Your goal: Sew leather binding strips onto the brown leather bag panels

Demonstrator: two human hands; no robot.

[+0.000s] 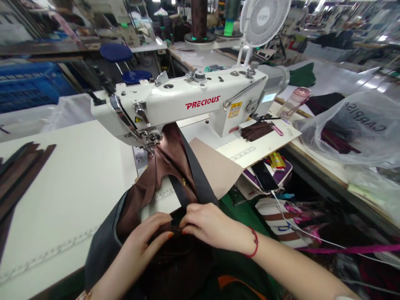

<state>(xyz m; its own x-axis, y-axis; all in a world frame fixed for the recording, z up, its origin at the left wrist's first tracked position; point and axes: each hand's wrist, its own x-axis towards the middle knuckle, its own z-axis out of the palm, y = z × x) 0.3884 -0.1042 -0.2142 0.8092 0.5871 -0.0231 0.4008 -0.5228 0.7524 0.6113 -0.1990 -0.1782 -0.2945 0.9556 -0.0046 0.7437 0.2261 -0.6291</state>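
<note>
A white PRECIOUS sewing machine (200,102) stands on the white table (62,187). Brown fabric (170,154) hangs from under its needle area toward me, crossed by a dark strap (196,173). My left hand (150,235) lies on the dark brown material at the table's front edge, fingers curled and pressing it. My right hand (208,225), a red cord at the wrist, pinches the strap's lower end against the same material. A beige sheet (215,164) lies under the strap.
Dark brown strips (18,175) are stacked at the table's left edge. More strips (256,130) lie on the machine's right. A phone (264,176), a pink bottle (295,102), a fan (264,21) and a plastic bag (356,129) sit to the right.
</note>
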